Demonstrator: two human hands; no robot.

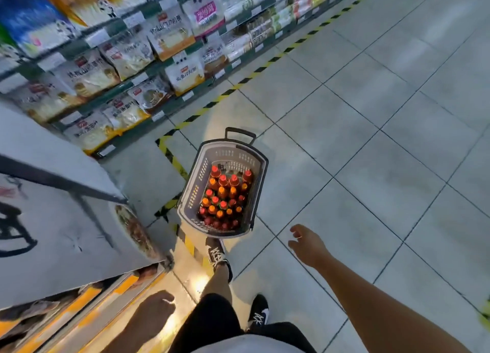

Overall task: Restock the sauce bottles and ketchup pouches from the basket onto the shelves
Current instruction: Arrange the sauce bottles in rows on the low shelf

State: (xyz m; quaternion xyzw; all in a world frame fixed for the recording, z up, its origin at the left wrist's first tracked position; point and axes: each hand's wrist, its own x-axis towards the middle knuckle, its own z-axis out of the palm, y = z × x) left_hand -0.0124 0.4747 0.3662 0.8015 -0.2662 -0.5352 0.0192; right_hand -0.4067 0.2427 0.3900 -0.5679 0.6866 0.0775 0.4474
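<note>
The sauce bottles [222, 197] stood upright and tightly packed in the grey basket [189, 193], which sat on the tiled floor [344, 140] just ahead of the person's forward shoe [216, 254]. Only their red and orange caps showed from above. So many full bottles would likely make the basket heavy, and it looked better dragged by the black pull handle [240, 135] at its far end than lifted. Single bottles would be stiff and probably smooth, best pinched at the neck under the cap, starting from an outer row. No ketchup pouches could be made out; they may have lain beneath the bottles.

The right hand [307, 245] hung near the basket with loose, spread fingers, holding nothing. The left hand [156, 310] was low beside the thigh, fingers loosely curled, apparently empty though dim. Shelves [148, 76] of bagged noodles ran along the left.
</note>
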